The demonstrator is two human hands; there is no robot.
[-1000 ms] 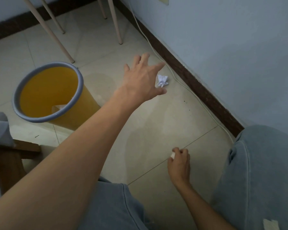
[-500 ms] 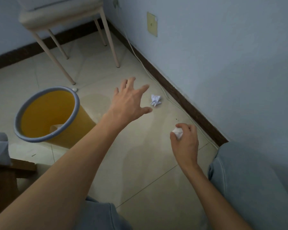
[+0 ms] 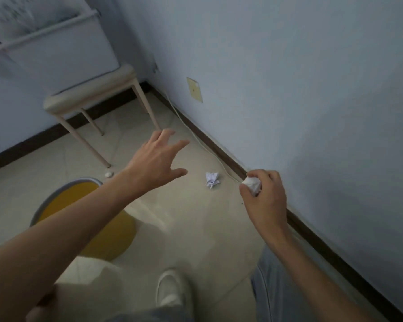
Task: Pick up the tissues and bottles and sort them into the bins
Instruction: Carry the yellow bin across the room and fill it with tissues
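Right hand [image 3: 263, 201] is seen curled round a tissue ball [image 3: 251, 185], pinched by thumb and fingers. A yellow bin [image 3: 116, 231] is partly hidden under the left forearm. Left hand [image 3: 157, 160] is held out, fingers spread, nothing gripped. A second tissue [image 3: 212, 179] lies on the floor [image 3: 191, 233] between both hands. Beyond the left wrist, a small wad [image 3: 108, 174] is seen by a stool [image 3: 91, 95] leg.

3 crumpled white paper tissues: 1 held tissue [image 3: 251, 185] pinched in the right hand [image 3: 264, 202], 1 floor tissue [image 3: 212, 179] near the wall, 1 small tissue [image 3: 108, 174] by a chair leg. 1 round yellow plastic bin with grey rim [image 3: 64, 201]. 2 bare hands, incl. left hand [image 3: 156, 161]. 1 beige padded chair [image 3: 90, 91]. 1 white shoe [image 3: 170, 291]. 1 yellowish square wall plate [image 3: 194, 89].
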